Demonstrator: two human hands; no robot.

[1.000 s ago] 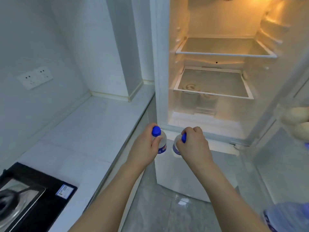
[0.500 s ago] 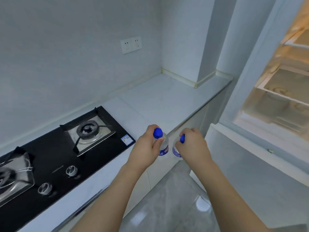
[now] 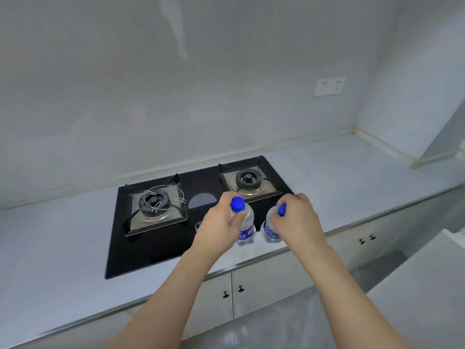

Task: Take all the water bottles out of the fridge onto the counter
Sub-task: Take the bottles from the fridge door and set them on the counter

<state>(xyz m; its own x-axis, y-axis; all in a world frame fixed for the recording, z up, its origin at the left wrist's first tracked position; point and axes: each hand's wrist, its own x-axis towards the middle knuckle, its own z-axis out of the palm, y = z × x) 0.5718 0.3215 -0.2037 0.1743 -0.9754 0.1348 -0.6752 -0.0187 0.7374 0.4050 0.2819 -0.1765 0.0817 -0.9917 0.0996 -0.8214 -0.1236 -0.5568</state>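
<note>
My left hand (image 3: 219,221) grips a clear water bottle (image 3: 245,226) with a blue cap and blue label, fingers curled round its upper part. My right hand (image 3: 298,219) grips a second such water bottle (image 3: 269,229) near its neck, hiding most of the cap. Both bottles stand upright side by side over the front right corner of the black hob, near the counter (image 3: 352,177) edge. Whether their bases touch the surface I cannot tell. The fridge is out of the head view.
A black two-burner gas hob (image 3: 156,238) is set into the white counter. A double wall socket (image 3: 329,86) sits on the back wall at right. White cabinet doors with small dark handles (image 3: 232,292) run below the counter. A wall pillar (image 3: 437,102) closes the counter's right end.
I have turned left from the open fridge to the counter, carrying both bottles. The fridge has left the view and the hob now lies straight ahead under my hands.
</note>
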